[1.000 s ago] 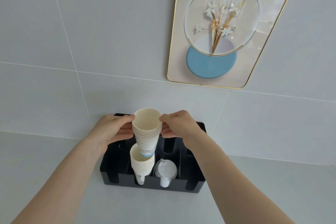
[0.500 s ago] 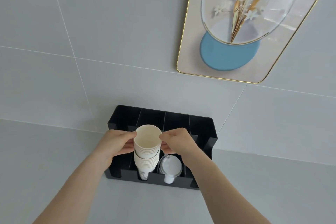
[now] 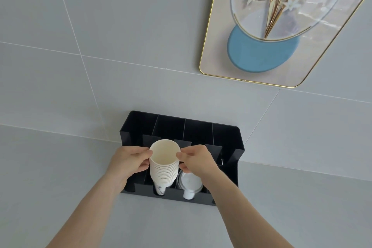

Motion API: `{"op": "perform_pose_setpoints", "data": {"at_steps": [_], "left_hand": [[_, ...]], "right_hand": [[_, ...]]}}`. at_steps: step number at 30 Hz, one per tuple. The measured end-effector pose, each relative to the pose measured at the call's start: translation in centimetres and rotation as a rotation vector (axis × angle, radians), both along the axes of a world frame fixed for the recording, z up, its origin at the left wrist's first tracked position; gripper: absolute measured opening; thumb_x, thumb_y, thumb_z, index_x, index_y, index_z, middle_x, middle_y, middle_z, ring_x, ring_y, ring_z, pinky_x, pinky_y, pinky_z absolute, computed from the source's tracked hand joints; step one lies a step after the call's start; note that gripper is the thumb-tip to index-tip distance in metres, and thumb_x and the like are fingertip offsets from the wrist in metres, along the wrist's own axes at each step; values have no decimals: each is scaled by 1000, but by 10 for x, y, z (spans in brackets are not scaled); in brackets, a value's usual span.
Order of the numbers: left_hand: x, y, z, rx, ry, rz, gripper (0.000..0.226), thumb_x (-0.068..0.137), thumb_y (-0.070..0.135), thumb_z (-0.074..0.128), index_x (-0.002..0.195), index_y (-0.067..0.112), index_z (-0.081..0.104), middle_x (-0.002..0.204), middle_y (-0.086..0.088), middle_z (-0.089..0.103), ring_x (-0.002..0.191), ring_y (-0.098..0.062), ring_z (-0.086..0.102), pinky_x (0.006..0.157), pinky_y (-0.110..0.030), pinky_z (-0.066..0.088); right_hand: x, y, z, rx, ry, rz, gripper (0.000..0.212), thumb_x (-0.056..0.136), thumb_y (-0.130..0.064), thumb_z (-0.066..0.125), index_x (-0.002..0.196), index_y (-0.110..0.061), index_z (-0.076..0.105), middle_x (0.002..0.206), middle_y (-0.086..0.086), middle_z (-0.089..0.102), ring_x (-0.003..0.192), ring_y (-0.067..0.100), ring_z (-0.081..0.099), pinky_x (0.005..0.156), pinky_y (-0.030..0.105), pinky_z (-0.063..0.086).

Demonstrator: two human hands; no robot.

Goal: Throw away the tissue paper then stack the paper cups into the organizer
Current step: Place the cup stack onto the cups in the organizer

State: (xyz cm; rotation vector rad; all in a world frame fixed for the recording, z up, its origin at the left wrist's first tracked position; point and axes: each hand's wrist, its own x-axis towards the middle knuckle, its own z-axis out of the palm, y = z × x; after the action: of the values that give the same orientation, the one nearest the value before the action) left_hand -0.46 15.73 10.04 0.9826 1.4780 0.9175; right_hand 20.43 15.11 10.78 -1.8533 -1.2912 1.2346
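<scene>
Stack of paper cups (image 3: 164,167) pinched at the top rim between left hand (image 3: 128,162) and right hand (image 3: 196,160), fingers closed on opposite sides. Long axis near upright, base already down in the second slot from the left of the black organizer (image 3: 227,143) (lids (image 3: 190,182) in the next slot). Hands equally near; likely only seating and release left. No tissue in sight.

Matt cream paper cups (image 3: 164,164), smooth black plastic organizer (image 3: 227,139) with faint sheen, glossy clear plastic lids (image 3: 190,182) right of cups, matt grey counter (image 3: 302,211), gold-edged glossy wall panel (image 3: 221,60) above organizer
</scene>
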Motion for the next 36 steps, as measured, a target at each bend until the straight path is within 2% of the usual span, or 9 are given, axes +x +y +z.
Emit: {"op": "perform_pose_setpoints", "data": {"at_steps": [12, 17, 22, 26, 28, 31, 33, 35, 36], "left_hand": [[6, -4, -3, 17, 17, 22, 13, 90, 12, 75, 85, 24, 79, 79, 3, 81, 80, -14, 78, 64, -22, 61], [6, -4, -3, 14, 39, 41, 9, 91, 12, 74, 97, 16, 79, 89, -4, 80, 82, -17, 78, 65, -23, 61], [7, -6, -3, 31, 76, 49, 12, 93, 12, 71, 104, 13, 77, 94, -7, 79, 88, -21, 76, 79, -34, 63], [8, -9, -3, 65, 151, 42, 14, 94, 17, 68, 107, 16, 75, 92, -1, 78, 87, -20, 76, 83, -37, 63], [8, -12, -2, 83, 205, 30, 14, 95, 22, 65, 107, 20, 74, 95, 4, 77, 88, -18, 75, 88, -41, 62], [6, -18, 3, 98, 274, -8, 16, 96, 31, 62, 108, 26, 72, 108, 6, 75, 100, -17, 71, 99, -45, 56], [4, -20, 6, 124, 348, -24, 27, 96, 37, 61, 118, 25, 70, 117, 6, 73, 107, -16, 67, 101, -42, 53], [3, -23, 14, 161, 437, -38, 36, 95, 42, 61, 127, 25, 65, 123, 7, 71, 105, -13, 63, 96, -34, 49], [4, -24, 16, 185, 474, -52, 40, 95, 44, 61, 130, 25, 62, 126, 7, 70, 106, -12, 63, 94, -33, 48]], "right_hand": [[4, -5, -2, -25, 77, -17, 23, 97, -22, 67, 119, -16, 75, 97, 5, 78, 90, 18, 76, 82, 29, 63], [3, -8, -3, -16, 94, -26, 24, 98, -24, 66, 120, -16, 74, 99, 4, 78, 93, 19, 76, 80, 27, 63], [-2, -10, -2, 8, 49, -40, 27, 99, -26, 64, 123, -17, 72, 103, 1, 76, 93, 19, 75, 85, 33, 63], [-4, -15, -2, 19, 0, -28, 29, 99, -32, 63, 124, -19, 71, 116, 0, 74, 105, 21, 71, 100, 43, 56], [-4, -19, 0, 38, -44, -16, 30, 99, -35, 62, 122, -19, 73, 118, 2, 75, 108, 23, 69, 100, 40, 55], [-1, -23, 5, 87, -152, 16, 35, 99, -38, 59, 109, -9, 75, 107, 15, 76, 100, 33, 70, 81, 34, 57], [4, -27, 7, 137, -232, 23, 41, 97, -38, 59, 84, 0, 67, 80, 19, 70, 75, 36, 65, 71, 40, 56], [11, -31, 7, 164, -300, 33, 40, 97, -39, 59, 69, -10, 55, 64, 8, 55, 60, 24, 50, 64, 36, 45], [14, -35, 10, 156, -335, 48, 31, 97, -42, 59, 79, -17, 64, 74, 4, 62, 69, 20, 56, 68, 34, 44]]}}
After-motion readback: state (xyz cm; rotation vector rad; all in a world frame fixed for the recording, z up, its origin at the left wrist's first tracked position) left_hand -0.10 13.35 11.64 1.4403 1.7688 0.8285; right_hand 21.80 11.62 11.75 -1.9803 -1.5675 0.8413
